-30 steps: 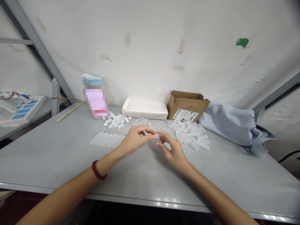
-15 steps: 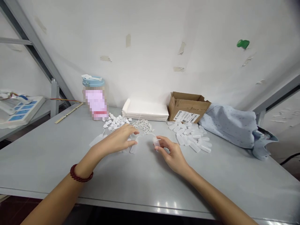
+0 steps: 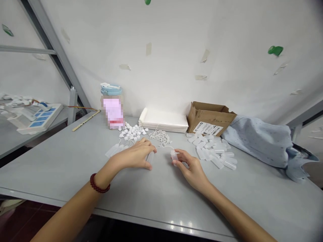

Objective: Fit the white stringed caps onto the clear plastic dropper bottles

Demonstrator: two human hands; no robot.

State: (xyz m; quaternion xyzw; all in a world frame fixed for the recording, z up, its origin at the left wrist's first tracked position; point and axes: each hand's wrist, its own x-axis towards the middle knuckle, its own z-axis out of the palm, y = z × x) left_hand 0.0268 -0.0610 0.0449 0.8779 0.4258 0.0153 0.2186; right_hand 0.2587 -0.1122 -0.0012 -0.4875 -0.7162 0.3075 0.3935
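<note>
In the head view, my right hand [image 3: 193, 169] pinches a small translucent plastic tube [image 3: 174, 157] between thumb and fingers. A thin white cord leaves its top and runs left. My left hand [image 3: 135, 154] hovers low over the table, thumb and fingertips apart, around another translucent tube [image 3: 150, 157] that lies partly hidden by the hand. Whether the fingers touch this tube is unclear. Several tubes with cords [image 3: 113, 150] lie beyond the left wrist. Past the left hand sit a heap of white caps [image 3: 132, 131] and a tangle of white cord [image 3: 160, 136].
Loose clear tubes [image 3: 214, 151] are piled right, before an open cardboard box [image 3: 210, 117]. Behind stand a stack of white sheets [image 3: 164, 121] and a blue-lidded container [image 3: 112, 107]. Blue cloth [image 3: 259, 137] lies far right; a wooden strip [image 3: 85, 121] lies left.
My left hand has lowered toward the nearby tube, its fingers now on either side. My right hand keeps its tube. The whole view has shifted slightly left.
</note>
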